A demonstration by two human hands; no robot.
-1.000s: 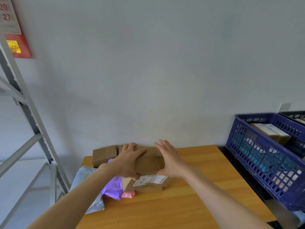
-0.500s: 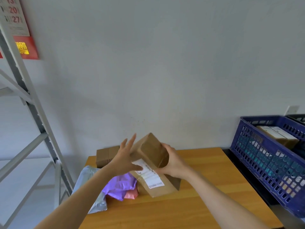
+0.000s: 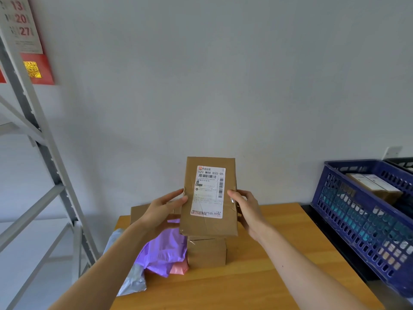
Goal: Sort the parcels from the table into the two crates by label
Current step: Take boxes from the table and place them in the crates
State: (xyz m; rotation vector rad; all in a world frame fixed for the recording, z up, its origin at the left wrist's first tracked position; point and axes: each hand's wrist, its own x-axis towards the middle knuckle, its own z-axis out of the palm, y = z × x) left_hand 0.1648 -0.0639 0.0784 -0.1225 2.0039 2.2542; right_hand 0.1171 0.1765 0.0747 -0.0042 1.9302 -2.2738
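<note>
I hold a brown cardboard parcel [image 3: 209,224] upright above the wooden table [image 3: 257,283], its white label [image 3: 209,191] facing me. My left hand [image 3: 163,211] grips its left edge and my right hand [image 3: 245,209] grips its right edge. Below it on the table lie another brown box [image 3: 206,251], a purple mailer bag [image 3: 163,251], a pink packet [image 3: 178,268], a grey bag [image 3: 131,283] and a further brown box [image 3: 139,212] at the back. A blue crate [image 3: 362,215] to the right holds a labelled box [image 3: 373,186].
A black crate [image 3: 402,164] stands behind the blue one at the far right edge. A grey metal shelf frame [image 3: 47,157] rises on the left. A red and white calendar [image 3: 24,41] hangs on the wall.
The parcel has been lifted off the pile and turned upright, so its label now faces me. Both hands moved from flat on top of it to gripping its two sides.
</note>
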